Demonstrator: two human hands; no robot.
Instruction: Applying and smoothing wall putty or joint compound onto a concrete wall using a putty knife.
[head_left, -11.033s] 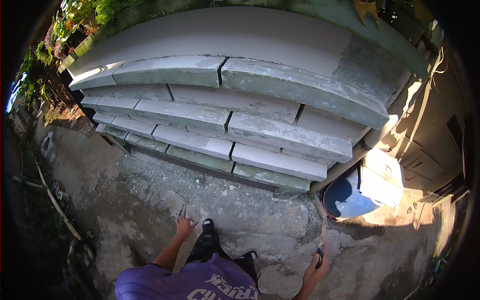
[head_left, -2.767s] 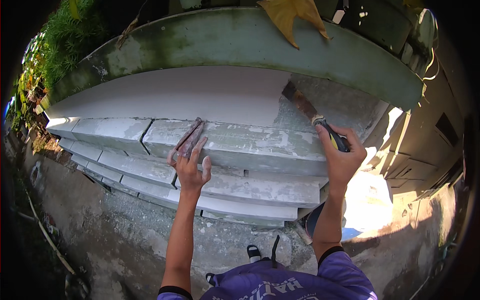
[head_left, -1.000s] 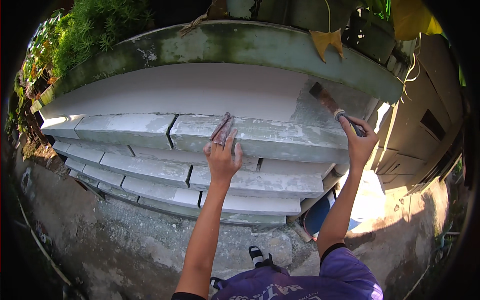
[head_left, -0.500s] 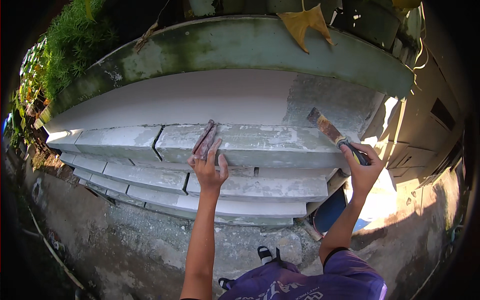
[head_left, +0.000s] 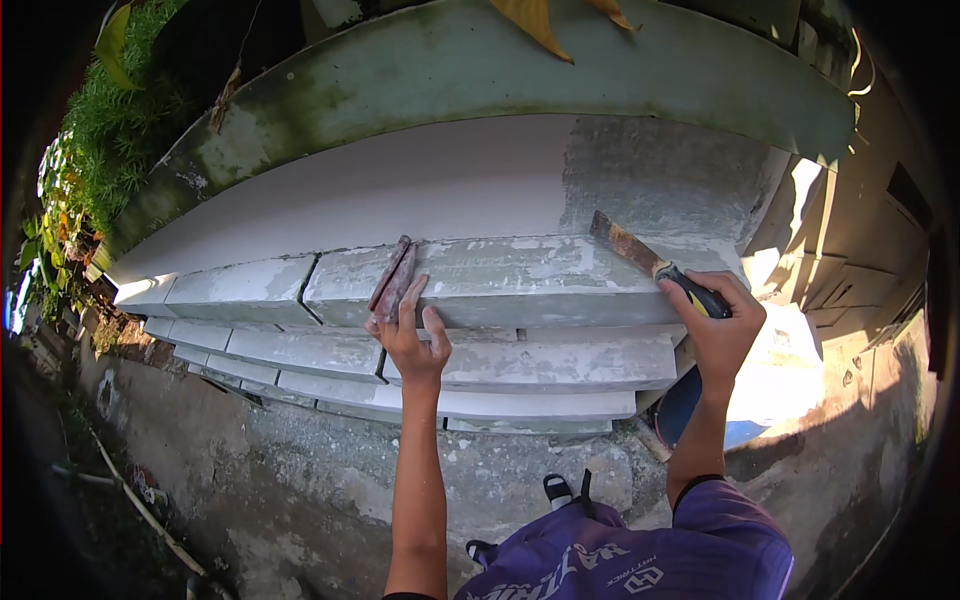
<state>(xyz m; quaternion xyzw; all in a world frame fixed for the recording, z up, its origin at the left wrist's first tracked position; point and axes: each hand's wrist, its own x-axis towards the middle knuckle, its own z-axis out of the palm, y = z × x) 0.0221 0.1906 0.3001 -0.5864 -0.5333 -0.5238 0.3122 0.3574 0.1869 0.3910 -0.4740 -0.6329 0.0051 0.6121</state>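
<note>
Two hands raised | left hand (head_left: pixel 410 335) half-hides trowel (head_left: pixel 392 280) | right hand (head_left: pixel 718 322) covers scraper (head_left: pixel 650 264) handle

No packages, labels, signs or screens in view.

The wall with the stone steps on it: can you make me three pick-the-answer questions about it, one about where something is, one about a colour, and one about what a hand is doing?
1. Where does the blade of the scraper rest?
A. on the top ledge of the wall
B. on the ground
C. in the plants

2. What colour is the bucket at the foot of the wall?
A. red
B. blue
C. yellow

3. What is the left hand doing?
A. hanging free
B. pressing a flat reddish tool against the ledge
C. gripping the scraper

Answers: 1 A, the blade lies on the ledge's upper edge, held by the right hand. 2 B, a blue rim shows below the right forearm. 3 B, its fingers lie on the tool.
</note>
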